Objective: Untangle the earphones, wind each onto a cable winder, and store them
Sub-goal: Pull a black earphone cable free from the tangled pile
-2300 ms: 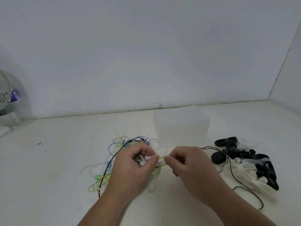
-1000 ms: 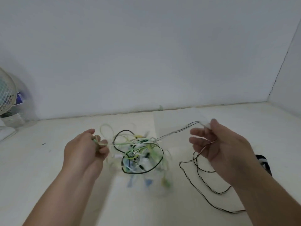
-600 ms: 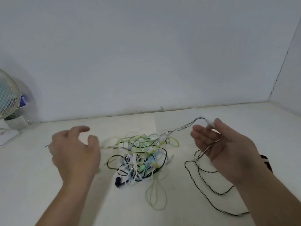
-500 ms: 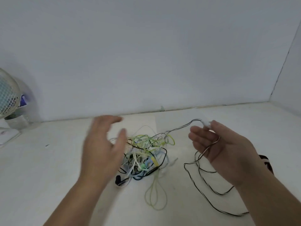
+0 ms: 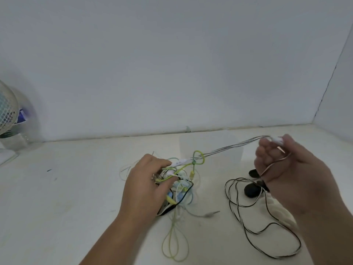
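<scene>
While the left hand (image 5: 146,186) grips the earphone tangle (image 5: 181,185) mid-counter, fingers curled, the raised right hand (image 5: 290,169) clasps a black-white cable (image 5: 225,148).

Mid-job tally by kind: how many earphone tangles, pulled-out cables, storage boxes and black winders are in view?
Earphone tangle: 1
Black-and-white earphone cable, partly pulled out: 1
Translucent box: 1
Black cable winders showing: 2
Total: 5. More winders may be hidden behind the right hand.
</scene>
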A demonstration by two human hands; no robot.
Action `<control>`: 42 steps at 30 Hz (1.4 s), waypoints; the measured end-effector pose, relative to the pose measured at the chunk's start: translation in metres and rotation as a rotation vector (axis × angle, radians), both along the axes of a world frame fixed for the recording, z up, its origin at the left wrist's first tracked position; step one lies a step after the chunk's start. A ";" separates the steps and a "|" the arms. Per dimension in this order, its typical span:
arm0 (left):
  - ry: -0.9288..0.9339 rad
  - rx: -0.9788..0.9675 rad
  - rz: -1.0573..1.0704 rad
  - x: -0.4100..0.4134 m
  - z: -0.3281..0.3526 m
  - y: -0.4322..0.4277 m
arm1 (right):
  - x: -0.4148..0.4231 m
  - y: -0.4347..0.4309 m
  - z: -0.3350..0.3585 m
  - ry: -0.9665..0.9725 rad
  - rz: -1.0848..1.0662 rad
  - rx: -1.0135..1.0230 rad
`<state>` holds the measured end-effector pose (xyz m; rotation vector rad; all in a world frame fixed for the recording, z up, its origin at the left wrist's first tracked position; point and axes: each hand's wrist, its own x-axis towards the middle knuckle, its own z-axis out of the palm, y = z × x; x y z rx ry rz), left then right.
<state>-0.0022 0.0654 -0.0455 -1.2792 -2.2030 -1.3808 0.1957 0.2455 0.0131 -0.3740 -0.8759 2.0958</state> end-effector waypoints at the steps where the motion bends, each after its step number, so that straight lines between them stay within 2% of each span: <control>1: -0.093 0.050 -0.017 0.002 -0.001 -0.003 | -0.001 0.005 -0.005 -0.145 -0.064 0.051; 3: -0.204 0.119 -0.030 0.003 -0.004 -0.006 | -0.005 0.012 -0.015 -0.516 -0.198 0.235; 5: -0.223 0.164 -0.036 0.003 -0.003 -0.007 | -0.006 0.012 -0.023 -0.774 -0.256 0.449; 9: -0.250 0.200 -0.102 0.007 -0.002 -0.008 | -0.006 0.004 -0.030 -1.170 -0.185 0.891; 11: -0.279 0.201 -0.134 0.010 -0.003 -0.007 | -0.009 -0.004 -0.029 -1.259 -0.223 1.091; 13: -0.285 0.200 -0.149 0.011 -0.004 -0.006 | -0.015 -0.017 -0.028 -1.111 -0.235 1.170; 15: -0.274 0.197 -0.153 0.012 -0.005 -0.005 | -0.022 -0.034 -0.027 -0.872 -0.090 1.145; 16: -0.259 0.195 -0.150 0.013 -0.005 -0.004 | -0.027 -0.041 -0.029 -0.815 0.009 1.133; 18: -0.226 0.201 -0.142 0.014 -0.004 -0.004 | -0.034 -0.047 -0.042 -0.873 0.106 1.188; 21: -0.222 0.216 -0.113 0.015 -0.004 -0.005 | -0.042 -0.049 -0.050 -0.932 0.088 1.209; 25: -0.207 0.191 -0.058 0.014 -0.002 -0.005 | -0.041 -0.041 -0.048 -0.794 0.075 0.976; 28: -0.173 0.116 -0.098 0.015 -0.001 -0.008 | -0.038 -0.036 -0.045 -0.695 0.060 0.773; 31: -0.196 0.147 -0.158 0.017 -0.002 -0.008 | -0.036 -0.029 -0.043 -0.632 0.055 0.639; 35: -0.127 0.129 -0.082 0.020 -0.003 -0.003 | -0.033 -0.023 -0.039 -0.537 0.046 0.508; 42: 0.106 0.171 0.025 0.017 -0.003 -0.005 | -0.036 -0.031 -0.042 -0.532 0.175 0.561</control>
